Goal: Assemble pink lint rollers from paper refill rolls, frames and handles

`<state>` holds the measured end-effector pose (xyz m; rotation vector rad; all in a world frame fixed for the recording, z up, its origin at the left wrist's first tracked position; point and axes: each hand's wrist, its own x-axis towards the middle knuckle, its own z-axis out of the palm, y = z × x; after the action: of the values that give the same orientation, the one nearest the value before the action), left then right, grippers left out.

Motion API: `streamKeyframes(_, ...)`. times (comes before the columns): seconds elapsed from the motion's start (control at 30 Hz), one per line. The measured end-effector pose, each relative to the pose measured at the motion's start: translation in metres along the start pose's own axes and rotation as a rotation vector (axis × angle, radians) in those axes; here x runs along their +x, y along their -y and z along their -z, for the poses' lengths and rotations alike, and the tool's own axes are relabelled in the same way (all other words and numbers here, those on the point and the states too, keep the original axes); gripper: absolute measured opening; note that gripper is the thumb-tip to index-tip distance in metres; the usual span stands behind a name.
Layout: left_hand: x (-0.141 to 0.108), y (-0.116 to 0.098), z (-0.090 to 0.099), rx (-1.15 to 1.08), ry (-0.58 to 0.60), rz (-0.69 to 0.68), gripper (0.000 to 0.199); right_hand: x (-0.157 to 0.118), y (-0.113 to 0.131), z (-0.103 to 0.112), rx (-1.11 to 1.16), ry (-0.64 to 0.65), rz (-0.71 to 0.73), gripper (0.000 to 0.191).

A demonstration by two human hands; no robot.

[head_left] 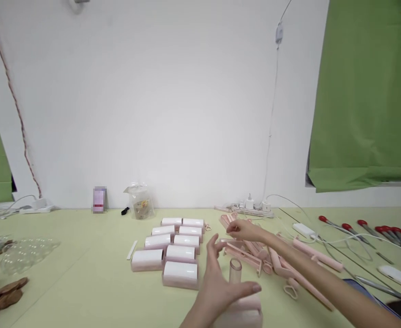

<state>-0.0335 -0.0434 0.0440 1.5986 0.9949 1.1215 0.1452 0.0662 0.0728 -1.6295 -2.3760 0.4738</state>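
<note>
My left hand [216, 281] is open in the foreground, thumb and fingers spread. A clear pinkish tube [235, 272] stands upright between thumb and fingers; contact is unclear. Under the thumb, white rolls in pinkish covers [243, 316] are partly hidden. My right hand [246, 230] reaches over a heap of pink plastic parts [244, 256], its fingers bent together at the far side. What sits in those fingertips is hard to make out. Left of the heap, several white rolls in pinkish covers [181, 271] lie in two columns.
A white strip [132, 250] lies left of the rolls. By the wall are a plastic bag [140, 202] and a power strip [251, 210]. Red-handled tools [347, 227] and cables are on the right. Brown pieces [2, 296] and bubble wrap [26, 254] lie left.
</note>
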Motion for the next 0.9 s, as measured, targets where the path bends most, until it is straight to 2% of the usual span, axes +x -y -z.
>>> streamKeyframes(0.03, 0.008, -0.002, -0.008, -0.057, 0.026, -0.026, 0.086, 0.012, -0.001, -0.009, -0.008, -0.034, 0.008, 0.022)
streamKeyframes(0.07, 0.015, -0.001, -0.016, -0.106, 0.063, -0.022, 0.062, 0.026, -0.001, -0.017, -0.015, -0.068, 0.016, 0.023)
streamKeyframes(0.1, 0.021, 0.002, -0.024, -0.143, 0.097, 0.011, 0.035, 0.04, -0.001, -0.024, -0.02, -0.098, 0.026, 0.024)
streamKeyframes(0.13, 0.026, 0.006, -0.03, -0.174, 0.123, 0.07, 0.024, 0.053, -0.001, -0.031, -0.022, -0.121, 0.037, 0.025)
streamKeyframes(0.23, 0.031, 0.02, -0.042, -0.252, 0.098, 0.206, 0.044, 0.089, -0.002, -0.048, -0.006, -0.159, 0.06, 0.027)
streamKeyframes(0.3, 0.03, 0.025, -0.045, -0.287, 0.063, 0.24, 0.047, 0.104, -0.004, -0.058, 0.019, -0.18, 0.041, 0.028)
streamKeyframes(0.47, 0.027, 0.022, -0.046, -0.275, 0.005, 0.279, 0.046, 0.111, -0.009, -0.073, 0.107, -0.208, -0.038, 0.027)
streamKeyframes(0.57, 0.027, 0.019, -0.044, -0.262, 0.012, 0.243, 0.043, 0.101, -0.005, -0.068, 0.184, -0.265, -0.056, 0.028)
streamKeyframes(0.67, 0.026, 0.018, -0.043, -0.279, 0.034, 0.183, 0.041, 0.075, 0.004, -0.05, 0.287, -0.363, -0.041, 0.026)
streamKeyframes(0.73, 0.026, 0.019, -0.042, -0.292, 0.042, 0.166, 0.04, 0.044, 0.013, -0.035, 0.361, -0.423, -0.002, 0.025)
streamKeyframes(0.77, 0.026, 0.02, -0.043, -0.298, 0.047, 0.158, 0.039, 0.024, 0.02, -0.028, 0.394, -0.437, 0.026, 0.032)
streamKeyframes(0.83, 0.027, 0.022, -0.043, -0.314, 0.057, 0.143, 0.039, -0.018, 0.034, -0.017, 0.432, -0.44, 0.088, 0.041)
streamKeyframes(0.9, 0.027, 0.023, -0.043, -0.329, 0.075, 0.135, 0.037, -0.057, 0.049, -0.011, 0.425, -0.406, 0.127, 0.036)
